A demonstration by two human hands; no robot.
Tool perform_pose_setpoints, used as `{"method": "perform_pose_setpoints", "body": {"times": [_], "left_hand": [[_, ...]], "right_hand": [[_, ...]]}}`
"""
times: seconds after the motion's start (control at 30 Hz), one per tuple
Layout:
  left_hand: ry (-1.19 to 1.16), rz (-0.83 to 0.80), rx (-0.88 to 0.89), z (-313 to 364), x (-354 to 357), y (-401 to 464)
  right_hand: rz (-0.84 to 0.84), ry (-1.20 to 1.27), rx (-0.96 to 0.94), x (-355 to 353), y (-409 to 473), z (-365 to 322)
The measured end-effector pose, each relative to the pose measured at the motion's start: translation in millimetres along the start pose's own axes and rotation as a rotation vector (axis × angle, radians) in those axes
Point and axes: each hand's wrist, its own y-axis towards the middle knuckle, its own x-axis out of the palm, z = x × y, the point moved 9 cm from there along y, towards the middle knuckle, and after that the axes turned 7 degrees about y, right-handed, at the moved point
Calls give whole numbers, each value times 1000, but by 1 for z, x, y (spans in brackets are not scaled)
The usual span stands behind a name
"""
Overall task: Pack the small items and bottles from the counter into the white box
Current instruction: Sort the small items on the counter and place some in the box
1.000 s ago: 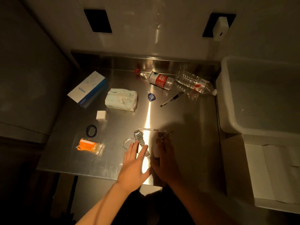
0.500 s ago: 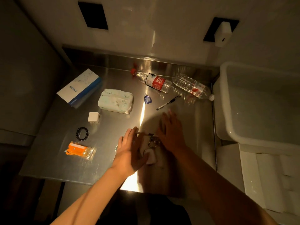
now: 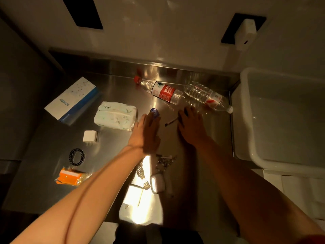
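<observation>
A person's two hands reach over a brushed-steel counter [image 3: 202, 150] with packing barely begun: the white box [image 3: 281, 124], a smooth plastic tub just beside the counter's right edge, appears empty, and everything visible is yet to go in. The left hand [image 3: 146, 131] lies flat, fingers straight, its tips at a small blue pick-shaped piece [image 3: 154, 112]; it holds nothing. The right hand [image 3: 190, 123], fingers spread and holding nothing, rests over the far end of a thin dark pen [image 3: 171, 122]. Behind them lie two clear, ribbed plastic bottles on their sides, end to end: one red-labelled with a red cap [image 3: 161, 92], the other [image 3: 209, 97] with a white cap near the box. Waiting to the left are a soft tissue pack [image 3: 115, 117], a blue-and-white carton [image 3: 73, 101], a white cube-shaped plug [image 3: 90, 136], a black coiled hair tie [image 3: 77, 156] and an orange crinkly packet [image 3: 70, 176]. Near the front edge sit a metal watch band and keys [image 3: 161, 162], partly hidden by glare
</observation>
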Motion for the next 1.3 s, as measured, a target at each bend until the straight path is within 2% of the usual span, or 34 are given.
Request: {"method": "perform_pose_setpoints", "body": {"times": [0.13,0.3,0.57,0.83,1.0,1.3], "left_hand": [[-38,67,-21,-4,-10,26],[159,-60,113,-5,-1,43],[70,-115,10,-8,1,15],[-1,-146,-91,-34,3,-40],[-44,-136,-137,-44,-1,-64],[-81,-134,-207,-58,-3,-104]], "right_hand": [[27,23,21,6,-12,4],[64,-11,21,7,-33,1],[115,43,49,11,-72,-8],[49,209,-7,30,-91,-49],[47,326,36,31,-92,-69],[-73,373,61,47,-100,-106]]}}
